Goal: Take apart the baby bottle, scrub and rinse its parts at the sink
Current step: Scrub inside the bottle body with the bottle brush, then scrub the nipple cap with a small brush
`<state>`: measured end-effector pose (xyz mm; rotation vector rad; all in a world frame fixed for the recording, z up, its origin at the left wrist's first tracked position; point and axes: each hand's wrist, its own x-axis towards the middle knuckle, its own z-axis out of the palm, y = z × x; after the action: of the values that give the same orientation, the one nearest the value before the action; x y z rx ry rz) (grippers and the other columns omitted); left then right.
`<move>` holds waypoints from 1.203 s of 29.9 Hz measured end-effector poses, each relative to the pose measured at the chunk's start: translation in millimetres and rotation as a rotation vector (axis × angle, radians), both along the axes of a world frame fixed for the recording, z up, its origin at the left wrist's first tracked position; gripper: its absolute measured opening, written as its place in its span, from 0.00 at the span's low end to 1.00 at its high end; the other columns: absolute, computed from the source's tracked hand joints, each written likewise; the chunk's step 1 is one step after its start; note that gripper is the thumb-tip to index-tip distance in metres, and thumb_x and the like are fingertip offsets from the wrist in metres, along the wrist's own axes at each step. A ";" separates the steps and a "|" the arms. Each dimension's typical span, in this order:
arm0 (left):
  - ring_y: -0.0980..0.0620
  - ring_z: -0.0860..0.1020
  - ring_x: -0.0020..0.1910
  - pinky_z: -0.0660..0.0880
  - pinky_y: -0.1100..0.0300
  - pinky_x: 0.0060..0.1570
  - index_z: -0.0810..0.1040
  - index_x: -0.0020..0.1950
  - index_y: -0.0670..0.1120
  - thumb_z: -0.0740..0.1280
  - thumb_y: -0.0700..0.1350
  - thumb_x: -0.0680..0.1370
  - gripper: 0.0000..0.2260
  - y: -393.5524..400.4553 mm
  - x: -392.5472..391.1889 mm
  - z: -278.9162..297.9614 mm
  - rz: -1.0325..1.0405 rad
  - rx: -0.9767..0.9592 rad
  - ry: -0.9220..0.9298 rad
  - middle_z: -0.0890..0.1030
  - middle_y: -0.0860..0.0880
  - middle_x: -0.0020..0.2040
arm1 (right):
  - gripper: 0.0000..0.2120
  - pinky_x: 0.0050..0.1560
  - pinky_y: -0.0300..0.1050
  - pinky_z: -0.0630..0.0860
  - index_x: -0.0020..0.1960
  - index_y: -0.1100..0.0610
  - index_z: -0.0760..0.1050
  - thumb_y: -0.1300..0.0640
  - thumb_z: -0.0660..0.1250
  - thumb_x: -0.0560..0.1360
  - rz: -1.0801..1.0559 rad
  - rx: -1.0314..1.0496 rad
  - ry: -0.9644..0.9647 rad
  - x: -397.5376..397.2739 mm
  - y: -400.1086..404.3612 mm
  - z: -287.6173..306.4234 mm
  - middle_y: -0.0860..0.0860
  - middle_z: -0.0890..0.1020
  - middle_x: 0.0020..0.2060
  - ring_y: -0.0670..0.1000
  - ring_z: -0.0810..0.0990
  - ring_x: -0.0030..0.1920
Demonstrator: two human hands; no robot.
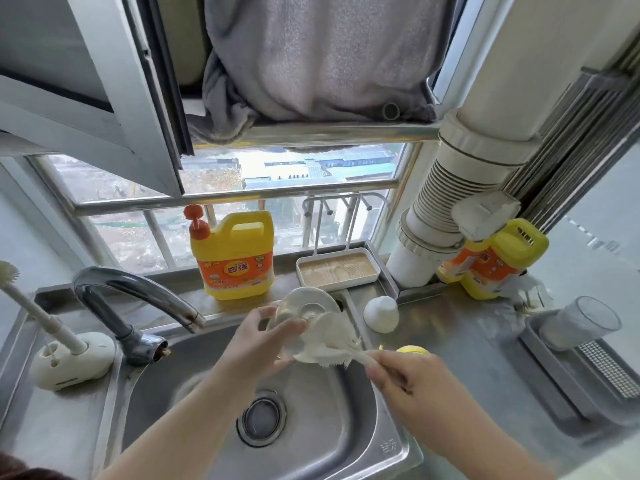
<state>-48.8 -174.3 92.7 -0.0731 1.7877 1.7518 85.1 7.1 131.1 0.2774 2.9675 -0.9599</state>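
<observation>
Over the steel sink (391, 441), my left hand (266, 337) grips the clear baby bottle body (304, 306), its round base turned toward the window. My right hand (408, 375) holds the handle of a white bottle brush (329, 344), whose bristled head lies against the bottle's side and mouth. A white cap (381, 313) stands upside down on the counter right of the sink. A yellow part (412, 349) peeks out behind my right hand. The motion blurs the brush head.
A chrome faucet (138, 299) arches over the sink's left side, no water visible. A second brush in a white stand (65, 355) is at left. A yellow detergent jug (235, 258) and a small tray (337, 270) sit on the ledge. A clear cup (585, 320) rests on a drainer at right.
</observation>
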 end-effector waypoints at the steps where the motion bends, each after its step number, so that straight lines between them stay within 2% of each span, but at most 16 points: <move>1: 0.50 0.80 0.50 0.79 0.57 0.46 0.69 0.65 0.49 0.77 0.50 0.64 0.32 5.4 0.7 -7.0 -0.013 -0.021 -0.019 0.78 0.47 0.55 | 0.11 0.33 0.36 0.64 0.49 0.40 0.78 0.43 0.56 0.78 -0.010 0.024 -0.005 3.9 2.7 -7.6 0.38 0.73 0.27 0.44 0.70 0.34; 3: 0.50 0.81 0.50 0.78 0.61 0.42 0.70 0.63 0.48 0.76 0.51 0.64 0.30 15.9 1.7 -21.0 -0.049 -0.050 -0.051 0.78 0.46 0.56 | 0.14 0.32 0.37 0.65 0.49 0.45 0.77 0.41 0.56 0.78 -0.123 0.099 -0.034 7.3 16.7 -18.9 0.45 0.72 0.28 0.47 0.70 0.33; 5: 0.48 0.81 0.50 0.77 0.62 0.39 0.71 0.61 0.46 0.75 0.50 0.67 0.26 28.4 0.9 -31.2 -0.083 -0.032 -0.097 0.80 0.44 0.55 | 0.16 0.32 0.40 0.67 0.46 0.50 0.77 0.41 0.56 0.78 -0.211 0.108 -0.091 8.8 36.2 -25.7 0.44 0.73 0.30 0.47 0.71 0.32; 7: 0.46 0.81 0.50 0.78 0.58 0.41 0.72 0.60 0.44 0.73 0.49 0.70 0.22 42.0 -3.0 -40.8 -0.098 -0.014 -0.148 0.81 0.43 0.53 | 0.14 0.31 0.39 0.66 0.46 0.48 0.79 0.42 0.57 0.78 -0.240 0.035 -0.116 7.1 52.1 -25.4 0.41 0.74 0.27 0.46 0.72 0.31; 9: 0.45 0.83 0.48 0.79 0.54 0.46 0.74 0.58 0.44 0.74 0.51 0.67 0.23 56.5 -7.4 -49.6 -0.128 0.005 -0.184 0.82 0.42 0.52 | 0.14 0.31 0.38 0.66 0.43 0.46 0.79 0.42 0.58 0.77 -0.296 -0.023 -0.113 4.1 68.0 -24.4 0.42 0.75 0.26 0.44 0.73 0.31; 11: 0.47 0.83 0.45 0.79 0.55 0.44 0.76 0.57 0.45 0.73 0.52 0.64 0.24 70.6 -10.5 -57.0 -0.152 0.016 -0.205 0.83 0.42 0.51 | 0.16 0.32 0.40 0.66 0.41 0.50 0.78 0.42 0.59 0.77 -0.345 -0.036 -0.102 0.3 85.1 -27.0 0.44 0.74 0.24 0.44 0.72 0.29; 13: 0.48 0.83 0.42 0.79 0.56 0.42 0.76 0.56 0.45 0.74 0.51 0.67 0.21 87.7 -14.0 -64.8 -0.163 0.022 -0.217 0.83 0.42 0.50 | 0.16 0.32 0.43 0.68 0.42 0.53 0.79 0.45 0.59 0.78 -0.385 -0.032 -0.101 -4.7 103.7 -33.4 0.46 0.75 0.25 0.46 0.72 0.30; 15: 0.48 0.83 0.40 0.78 0.54 0.45 0.76 0.55 0.45 0.74 0.51 0.68 0.19 106.7 -17.9 -72.0 -0.166 0.011 -0.242 0.83 0.43 0.50 | 0.16 0.31 0.42 0.68 0.46 0.56 0.79 0.46 0.59 0.78 -0.416 -0.029 -0.112 -9.6 120.7 -41.6 0.51 0.79 0.29 0.48 0.74 0.30; 17: 0.48 0.83 0.42 0.78 0.51 0.50 0.77 0.54 0.47 0.74 0.55 0.64 0.22 126.0 -22.4 -78.7 -0.184 -0.012 -0.251 0.82 0.44 0.50 | 0.17 0.28 0.37 0.64 0.46 0.58 0.79 0.46 0.59 0.79 -0.419 -0.033 -0.123 -11.9 134.5 -50.0 0.51 0.76 0.27 0.44 0.70 0.27; 20: 0.44 0.81 0.51 0.75 0.45 0.59 0.76 0.56 0.49 0.75 0.57 0.63 0.25 151.4 -27.8 -92.9 -0.218 -0.072 -0.246 0.81 0.44 0.53 | 0.16 0.25 0.34 0.63 0.42 0.57 0.78 0.47 0.59 0.79 -0.423 -0.064 -0.137 -13.5 149.6 -59.8 0.45 0.72 0.22 0.42 0.68 0.24; 23: 0.45 0.81 0.50 0.80 0.53 0.46 0.74 0.58 0.46 0.72 0.52 0.71 0.19 170.8 -30.5 -100.8 -0.205 -0.119 -0.257 0.80 0.43 0.53 | 0.17 0.25 0.35 0.63 0.37 0.57 0.76 0.48 0.60 0.79 -0.436 -0.082 -0.143 -13.9 161.9 -68.7 0.43 0.69 0.20 0.44 0.66 0.24; 25: 0.45 0.81 0.49 0.80 0.56 0.40 0.74 0.59 0.46 0.71 0.52 0.72 0.19 180.0 -32.3 -102.1 -0.214 -0.156 -0.243 0.80 0.43 0.53 | 0.16 0.26 0.36 0.63 0.37 0.56 0.76 0.48 0.60 0.78 -0.441 -0.096 -0.159 -14.3 170.0 -73.7 0.43 0.68 0.20 0.44 0.65 0.24; 28: 0.46 0.81 0.49 0.81 0.52 0.45 0.74 0.58 0.47 0.72 0.57 0.68 0.23 185.4 -34.7 -102.1 -0.251 -0.211 -0.186 0.80 0.44 0.53 | 0.17 0.25 0.36 0.61 0.36 0.55 0.75 0.48 0.60 0.78 -0.435 -0.141 -0.179 -17.0 178.9 -79.8 0.44 0.66 0.19 0.44 0.64 0.23; 32: 0.45 0.81 0.51 0.80 0.56 0.40 0.75 0.58 0.47 0.71 0.52 0.71 0.18 185.0 -33.1 -102.3 -0.249 -0.185 -0.195 0.80 0.43 0.55 | 0.14 0.25 0.34 0.62 0.39 0.53 0.78 0.47 0.60 0.78 -0.425 -0.187 -0.192 -23.4 183.5 -85.2 0.43 0.67 0.19 0.43 0.65 0.23; 34: 0.46 0.81 0.52 0.80 0.54 0.44 0.76 0.57 0.49 0.72 0.54 0.68 0.21 183.5 -30.8 -104.0 -0.258 -0.163 -0.204 0.81 0.45 0.54 | 0.14 0.26 0.34 0.63 0.42 0.52 0.79 0.46 0.60 0.78 -0.421 -0.195 -0.193 -25.7 185.0 -87.7 0.42 0.68 0.19 0.42 0.66 0.24; 36: 0.50 0.82 0.51 0.80 0.52 0.50 0.78 0.57 0.49 0.73 0.53 0.71 0.17 183.3 -26.0 -103.5 -0.276 -0.143 -0.182 0.82 0.48 0.52 | 0.14 0.26 0.34 0.63 0.43 0.52 0.79 0.46 0.60 0.78 -0.419 -0.205 -0.198 -26.8 186.3 -90.5 0.41 0.69 0.19 0.42 0.66 0.24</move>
<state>-74.9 9.0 -10.8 -0.0410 1.6986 1.3785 58.3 193.4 40.6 0.9532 2.6528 -1.1787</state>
